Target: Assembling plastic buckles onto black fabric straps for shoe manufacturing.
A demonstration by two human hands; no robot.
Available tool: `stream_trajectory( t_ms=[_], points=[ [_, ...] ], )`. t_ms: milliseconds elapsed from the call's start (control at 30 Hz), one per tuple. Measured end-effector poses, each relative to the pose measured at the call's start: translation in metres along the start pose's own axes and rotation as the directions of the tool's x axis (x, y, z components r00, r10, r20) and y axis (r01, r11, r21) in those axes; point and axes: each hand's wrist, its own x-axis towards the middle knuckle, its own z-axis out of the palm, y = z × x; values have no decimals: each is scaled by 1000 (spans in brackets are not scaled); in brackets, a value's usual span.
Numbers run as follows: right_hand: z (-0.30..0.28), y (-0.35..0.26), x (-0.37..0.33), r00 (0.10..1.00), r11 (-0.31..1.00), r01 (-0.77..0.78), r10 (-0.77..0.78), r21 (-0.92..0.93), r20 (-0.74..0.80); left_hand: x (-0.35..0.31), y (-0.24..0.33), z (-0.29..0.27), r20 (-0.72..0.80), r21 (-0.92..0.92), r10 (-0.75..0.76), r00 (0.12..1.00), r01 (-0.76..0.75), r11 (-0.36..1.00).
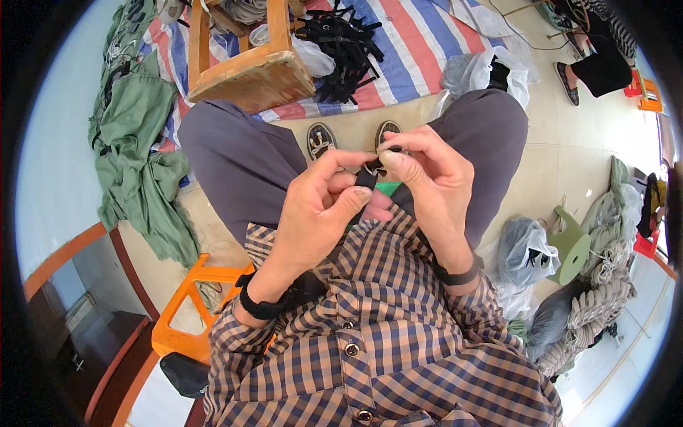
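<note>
Above my lap, both hands meet at a short black strap (366,177) with a small shiny piece, perhaps a metal ring, at its upper end. My left hand (313,206) pinches the strap between thumb and fingers. My right hand (432,181) has its thumb and forefinger closed on the strap's upper dark end, close to the left fingertips. The fingers partly cover how the strap passes through the shiny piece. On the striped sheet beyond my feet lies a heap of similar black straps (340,50).
A wooden stool (249,78) lies tipped on the striped sheet (416,43). Green cloth (139,142) spreads at the left, above an orange plastic stool (188,299). Plastic bags (523,252), a green spool (569,252) and bundled cords (597,313) stand at right. Another person's leg (601,71) shows far right.
</note>
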Motion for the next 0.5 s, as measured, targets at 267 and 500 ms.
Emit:
stream_trajectory(
  t_ms=[267,500],
  points=[
    [3,-3,-3,999,996,-36,37,83,-9,-3,2,-16,-111,34,61,992,-57,998],
    [12,-7,-8,998,994,48,-44,100,-43,-13,12,-13,-158,80,56,986,-43,996]
  ],
)
